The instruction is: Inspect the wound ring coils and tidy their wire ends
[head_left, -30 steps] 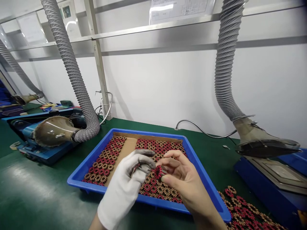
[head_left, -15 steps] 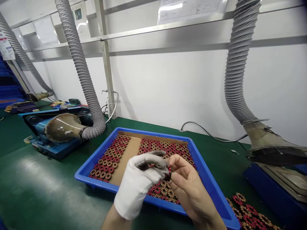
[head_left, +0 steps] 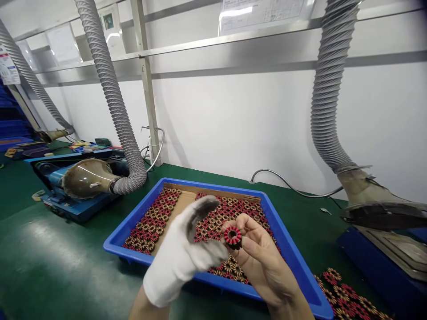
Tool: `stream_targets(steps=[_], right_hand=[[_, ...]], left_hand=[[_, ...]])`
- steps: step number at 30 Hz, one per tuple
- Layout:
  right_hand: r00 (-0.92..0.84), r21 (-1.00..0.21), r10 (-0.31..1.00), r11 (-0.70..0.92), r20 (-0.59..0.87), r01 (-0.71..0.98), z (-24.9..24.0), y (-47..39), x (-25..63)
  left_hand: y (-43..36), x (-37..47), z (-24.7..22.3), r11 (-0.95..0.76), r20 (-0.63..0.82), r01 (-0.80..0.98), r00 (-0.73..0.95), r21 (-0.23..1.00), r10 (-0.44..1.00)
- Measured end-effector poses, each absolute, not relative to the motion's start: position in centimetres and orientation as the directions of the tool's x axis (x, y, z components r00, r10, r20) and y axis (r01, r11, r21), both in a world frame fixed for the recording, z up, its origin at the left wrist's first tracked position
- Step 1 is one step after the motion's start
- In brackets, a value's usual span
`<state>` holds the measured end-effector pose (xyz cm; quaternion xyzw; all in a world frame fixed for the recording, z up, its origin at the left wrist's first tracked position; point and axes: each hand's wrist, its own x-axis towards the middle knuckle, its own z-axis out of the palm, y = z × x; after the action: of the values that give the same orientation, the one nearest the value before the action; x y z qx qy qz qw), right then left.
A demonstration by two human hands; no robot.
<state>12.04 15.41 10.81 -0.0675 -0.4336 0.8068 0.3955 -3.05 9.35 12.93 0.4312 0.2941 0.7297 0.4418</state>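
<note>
1. Two hands work above the near edge of the blue tray [head_left: 126, 224]. Half a second earlier both pinched one small part together; now they have come apart.
2. Right hand [head_left: 263, 262], bare: fingers curled shut around a red wound coil [head_left: 232, 235], raised end-on over the tray's near right portion.
3. Left hand [head_left: 182, 260], in a white glove: released and open, holding nothing, forefinger extended beside the coil.
4. Tray: rows of red and tan coils [head_left: 151, 220] on cardboard.
5. Judgement: the coil has passed wholly into the right hand, apparently for inspection.
</note>
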Motion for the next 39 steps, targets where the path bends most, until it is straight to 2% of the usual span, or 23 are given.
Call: stream_targets(steps=[2, 4, 7, 9, 10, 12, 16, 21, 24, 27, 32, 39], right_hand=[[-0.66, -0.746, 0.717, -0.31, 0.224, -0.59, 10.7, 15.3, 11.8], [-0.65, -0.738, 0.73, -0.317, 0.21, -0.595, 10.6, 15.3, 11.6], [-0.68, -0.779, 0.699, -0.294, 0.22, -0.554, 10.5, 15.5, 11.7], [-0.683, -0.848, 0.687, -0.186, 0.249, -0.497, 10.6, 15.9, 12.3], [-0.663, -0.871, 0.698, -0.117, 0.269, -0.477, 10.7, 16.2, 12.7], [-0.575, -0.867, 0.748, 0.001, 0.332, -0.499, 11.0, 16.7, 13.6], [-0.409, -0.771, 0.808, 0.086, 0.424, -0.631, 11.6, 17.3, 14.7], [-0.431, -0.763, 0.79, 0.069, 0.435, -0.643, 11.7, 16.9, 15.1], [-0.442, -0.765, 0.774, 0.083, 0.453, -0.639, 11.7, 16.8, 15.0], [-0.46, -0.774, 0.768, 0.071, 0.445, -0.629, 11.8, 16.6, 14.8], [-0.491, -0.788, 0.759, 0.047, 0.427, -0.613, 12.0, 16.3, 14.8], [-0.502, -0.782, 0.744, 0.043, 0.441, -0.622, 12.3, 16.1, 15.2]], left_hand=[[9.0, -2.5, 13.1, -0.305, 0.292, -0.287, -0.088, 0.908, 0.952], [8.9, -1.9, 13.3, -0.289, 0.283, -0.101, -0.071, 0.952, 0.957], [9.2, -2.1, 13.2, -0.393, 0.412, 0.154, -0.122, 0.907, 0.903], [9.9, -3.3, 12.6, -0.383, 0.464, 0.332, -0.21, 0.862, 0.861], [10.4, -4.2, 12.1, -0.329, 0.473, 0.43, -0.287, 0.841, 0.833], [11.7, -6.4, 10.8, -0.086, 0.406, 0.61, -0.41, 0.788, 0.817], [14.9, -10.3, 7.3, 0.221, 0.267, 0.725, -0.493, 0.652, 0.828], [17.8, -11.9, 2.6, 0.433, -0.035, 0.804, -0.46, 0.407, 0.887], [18.7, -12.2, 1.0, 0.466, -0.187, 0.83, -0.427, 0.307, 0.885], [19.1, -12.5, 0.2, 0.456, -0.265, 0.847, -0.389, 0.272, 0.882], [18.7, -12.9, -0.6, 0.414, -0.305, 0.86, -0.325, 0.297, 0.895], [17.7, -13.1, -0.7, 0.403, -0.3, 0.881, -0.326, 0.248, 0.897]])
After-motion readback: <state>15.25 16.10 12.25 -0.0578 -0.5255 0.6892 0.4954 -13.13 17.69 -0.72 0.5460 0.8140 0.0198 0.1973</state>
